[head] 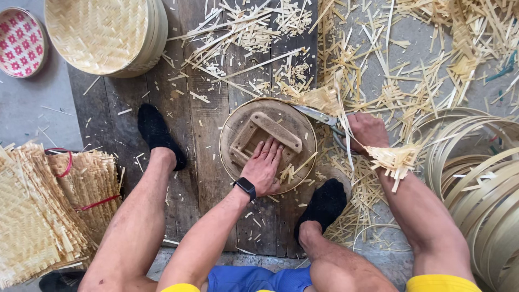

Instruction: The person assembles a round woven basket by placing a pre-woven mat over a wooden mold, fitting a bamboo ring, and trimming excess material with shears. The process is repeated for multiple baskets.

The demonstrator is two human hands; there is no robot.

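Even, soft daylight over a sharp head-camera view

Light is bright and diffuse, with no glare and no blown-out spots; it seems to fall from above, since shadows are short and faint, a soft one lying under the left hand (pixel 265 165) on the round wooden form (pixel 238 127) and thin ones beneath the bamboo strips (pixel 373 70). Focus holds crisp across the middle. The wide lens bends the far corners, rounding the woven trays (pixel 102 32), and the coiled bamboo hoops (pixel 481 184) at the right edge look slightly stretched and softer.
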